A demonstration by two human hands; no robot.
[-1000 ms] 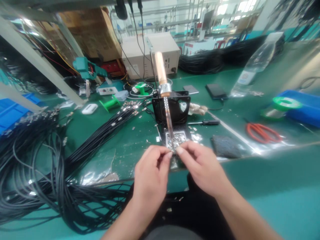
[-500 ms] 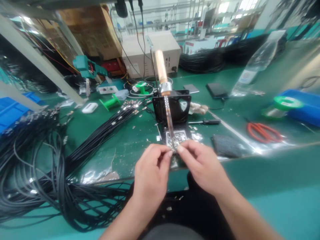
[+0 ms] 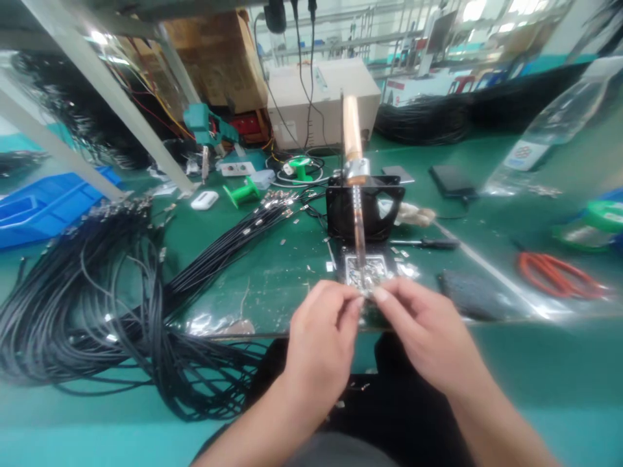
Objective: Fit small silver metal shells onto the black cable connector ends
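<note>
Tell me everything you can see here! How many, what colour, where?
Soldering iron: one, tan handle, centre, pointing down
Tray: one, silvery, under iron
Fan: one, black, behind iron
Cables: many, black, left and back
Spools: three, green, two left, one right edge
Bin: at least one, blue, left
Bottle: one, clear, right
Screwdriver: one, black handle, right of fan
Pliers: one, orange handles, right
Pad: one, dark grey, right
Equipment case: one, beige, back
Cardboard box: at least one, brown, back left
Left hand: one, bare, centre
Right hand: one, bare, centre
</note>
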